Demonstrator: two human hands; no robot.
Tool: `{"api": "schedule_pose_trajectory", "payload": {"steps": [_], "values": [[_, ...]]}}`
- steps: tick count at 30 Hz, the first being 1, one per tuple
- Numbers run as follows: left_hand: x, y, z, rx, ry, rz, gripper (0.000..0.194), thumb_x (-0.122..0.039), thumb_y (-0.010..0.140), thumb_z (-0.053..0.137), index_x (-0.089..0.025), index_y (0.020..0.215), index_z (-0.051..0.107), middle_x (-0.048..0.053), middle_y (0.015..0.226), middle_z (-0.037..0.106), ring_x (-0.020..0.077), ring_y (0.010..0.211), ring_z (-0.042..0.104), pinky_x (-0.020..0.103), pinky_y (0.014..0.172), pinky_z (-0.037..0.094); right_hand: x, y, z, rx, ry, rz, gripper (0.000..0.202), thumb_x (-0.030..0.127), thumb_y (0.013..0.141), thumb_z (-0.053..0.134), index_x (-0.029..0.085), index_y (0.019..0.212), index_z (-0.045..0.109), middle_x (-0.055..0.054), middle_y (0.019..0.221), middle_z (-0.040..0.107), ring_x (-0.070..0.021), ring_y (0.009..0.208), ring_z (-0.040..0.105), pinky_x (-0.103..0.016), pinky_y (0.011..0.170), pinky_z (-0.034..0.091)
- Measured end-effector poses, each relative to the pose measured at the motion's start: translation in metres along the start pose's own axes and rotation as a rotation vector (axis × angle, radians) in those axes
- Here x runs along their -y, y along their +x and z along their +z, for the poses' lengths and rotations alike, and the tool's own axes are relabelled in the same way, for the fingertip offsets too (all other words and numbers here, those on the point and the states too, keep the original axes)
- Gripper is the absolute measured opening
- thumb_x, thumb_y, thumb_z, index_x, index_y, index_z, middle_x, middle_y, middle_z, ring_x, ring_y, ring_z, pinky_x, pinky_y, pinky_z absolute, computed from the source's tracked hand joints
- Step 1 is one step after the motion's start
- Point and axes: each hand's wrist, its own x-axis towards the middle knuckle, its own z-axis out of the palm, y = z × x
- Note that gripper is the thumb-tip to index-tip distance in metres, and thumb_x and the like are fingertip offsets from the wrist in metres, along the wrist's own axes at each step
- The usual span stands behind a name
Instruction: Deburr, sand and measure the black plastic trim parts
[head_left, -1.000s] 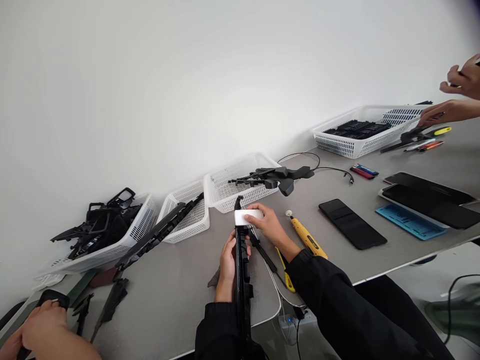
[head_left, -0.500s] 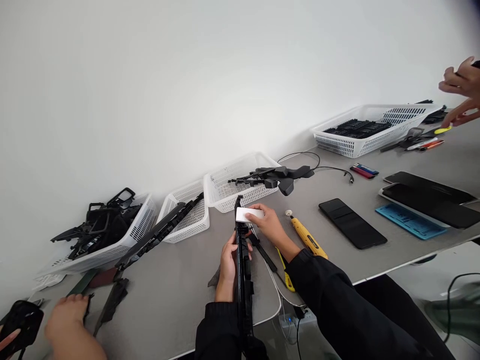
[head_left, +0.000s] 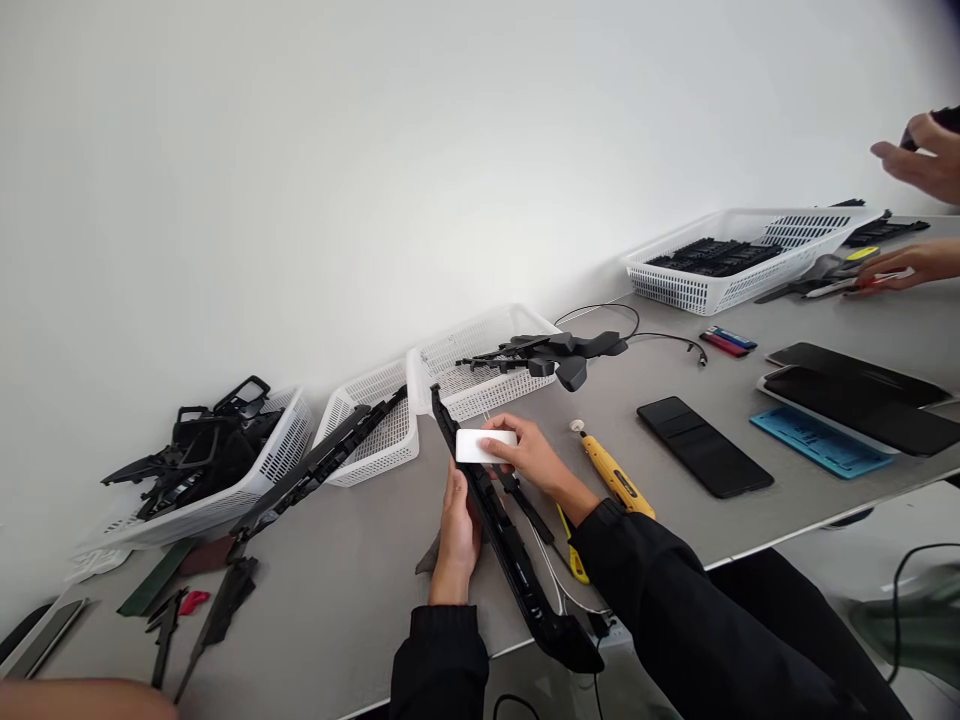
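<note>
A long black plastic strip (head_left: 517,565) slants from the baskets down past the table's front edge. My left hand (head_left: 457,530) is wrapped round its left side near the upper part. My right hand (head_left: 529,455) grips a white rectangular block (head_left: 480,446), which lies across the upper part of the strip. Just right of my right hand lies a yellow rotary tool (head_left: 615,475). A yellow-handled cutter (head_left: 576,560) is partly hidden beside my right sleeve.
White baskets (head_left: 375,465) with black parts stand along the wall; one more basket (head_left: 675,290) is at the right. A black phone (head_left: 705,445) and a blue tray (head_left: 821,440) lie on the right. Another person's hands (head_left: 919,260) are at the far right, a forearm (head_left: 82,698) lower left.
The black strip has turned, its lower end swinging right and its upper end left. The white block has moved slightly left and down with my right hand. The other people's hands have shifted.
</note>
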Motion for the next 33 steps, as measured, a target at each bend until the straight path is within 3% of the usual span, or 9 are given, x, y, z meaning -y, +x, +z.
{"api": "schedule_pose_trajectory", "payload": {"steps": [3, 7, 10, 13, 16, 21, 24, 29, 33], "values": [[-0.003, -0.001, 0.002, 0.011, -0.037, 0.002, 0.076, -0.06, 0.089, 0.077, -0.021, 0.151, 0.055, 0.009, 0.106, 0.076, 0.0242, 0.083, 0.072, 0.033, 0.068, 0.056, 0.0, 0.0, 0.001, 0.0, -0.009, -0.006, 0.042, 0.055, 0.078, 0.08, 0.021, 0.096, 0.063, 0.002, 0.066, 0.066, -0.0136, 0.05, 0.055, -0.026, 0.048, 0.04], [-0.012, -0.007, 0.005, 0.117, -0.022, 0.005, 0.056, -0.032, 0.079, 0.079, -0.021, 0.132, 0.065, 0.004, 0.1, 0.073, 0.0185, 0.072, 0.07, 0.028, 0.061, 0.053, -0.003, 0.002, -0.001, -0.056, -0.059, 0.005, 0.042, 0.057, 0.077, 0.08, 0.02, 0.091, 0.064, 0.002, 0.069, 0.065, -0.013, 0.05, 0.053, -0.026, 0.047, 0.04], [-0.014, -0.008, 0.003, 0.079, 0.073, -0.018, 0.046, -0.036, 0.079, 0.08, -0.017, 0.119, 0.07, 0.004, 0.084, 0.073, 0.0176, 0.064, 0.068, 0.025, 0.052, 0.047, -0.004, 0.004, -0.003, -0.092, -0.055, 0.005, 0.042, 0.057, 0.078, 0.079, 0.02, 0.091, 0.065, 0.002, 0.07, 0.065, -0.0128, 0.051, 0.052, -0.026, 0.047, 0.041], [-0.013, -0.004, -0.001, 0.004, 0.161, -0.019, 0.06, -0.048, 0.078, 0.085, -0.015, 0.126, 0.072, 0.002, 0.075, 0.072, 0.0171, 0.06, 0.067, 0.025, 0.052, 0.047, -0.004, 0.004, -0.004, -0.11, -0.014, -0.021, 0.04, 0.055, 0.077, 0.08, 0.021, 0.092, 0.065, 0.002, 0.072, 0.064, -0.0136, 0.056, 0.054, -0.026, 0.049, 0.043], [-0.009, 0.001, -0.006, -0.036, 0.204, 0.011, 0.068, -0.054, 0.076, 0.088, -0.015, 0.13, 0.073, 0.0, 0.071, 0.071, 0.0149, 0.056, 0.063, 0.024, 0.054, 0.047, -0.003, 0.003, -0.003, -0.048, 0.007, -0.013, 0.04, 0.052, 0.072, 0.083, 0.021, 0.091, 0.065, 0.003, 0.075, 0.062, -0.0132, 0.059, 0.054, -0.025, 0.048, 0.044], [-0.005, 0.007, -0.012, 0.097, 0.135, 0.033, 0.055, -0.046, 0.08, 0.083, -0.016, 0.125, 0.071, 0.0, 0.071, 0.07, 0.0152, 0.06, 0.064, 0.025, 0.058, 0.048, -0.005, 0.002, -0.002, 0.066, -0.035, 0.146, 0.041, 0.054, 0.072, 0.083, 0.019, 0.083, 0.063, 0.005, 0.066, 0.059, -0.0101, 0.05, 0.047, -0.023, 0.045, 0.035], [-0.003, 0.008, -0.011, 0.151, 0.115, 0.026, 0.06, -0.04, 0.082, 0.079, -0.017, 0.136, 0.065, 0.0, 0.074, 0.07, 0.0153, 0.06, 0.065, 0.026, 0.059, 0.05, -0.007, 0.002, -0.002, 0.018, 0.0, 0.168, 0.044, 0.056, 0.071, 0.083, 0.019, 0.079, 0.061, 0.005, 0.063, 0.056, -0.0094, 0.05, 0.045, -0.023, 0.046, 0.032], [-0.004, 0.005, -0.008, 0.171, 0.115, 0.04, 0.058, -0.038, 0.083, 0.078, -0.019, 0.136, 0.065, 0.008, 0.105, 0.075, 0.018, 0.071, 0.07, 0.027, 0.054, 0.052, -0.009, 0.004, -0.003, -0.059, 0.06, 0.173, 0.044, 0.054, 0.069, 0.085, 0.02, 0.081, 0.061, 0.004, 0.063, 0.058, -0.0104, 0.053, 0.045, -0.023, 0.048, 0.032], [-0.006, 0.003, -0.008, 0.209, 0.141, 0.013, 0.068, -0.036, 0.084, 0.075, -0.02, 0.148, 0.057, 0.008, 0.101, 0.076, 0.0187, 0.069, 0.071, 0.027, 0.056, 0.053, -0.01, 0.004, -0.004, -0.156, 0.076, 0.16, 0.044, 0.053, 0.069, 0.085, 0.02, 0.082, 0.058, 0.005, 0.068, 0.055, -0.0105, 0.058, 0.047, -0.022, 0.051, 0.033]]}}
